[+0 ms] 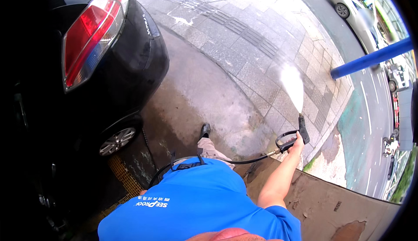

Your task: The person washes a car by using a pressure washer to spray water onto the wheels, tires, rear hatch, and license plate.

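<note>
My right hand [296, 144] grips the handle of a black pressure washer gun [303, 130], held out on the right with its nozzle towards the top of the view. White spray [292, 84] fans from the nozzle over the paving. A black hose [251, 160] runs from the brass fitting on the handle across my waist to the left. Only a sliver of skin [143, 192] shows on my left, beside the hose and my blue shirt; whether it is my left hand or forearm cannot be told. The rest of that arm is hidden.
A black car's rear, with a red tail light [94, 35] and wheel [117, 141], stands close on the left near a yellow floor grating [125, 172]. The concrete [209, 81] is wet. A blue pole [369, 60], a wall [313, 195] and a road with vehicles lie on the right.
</note>
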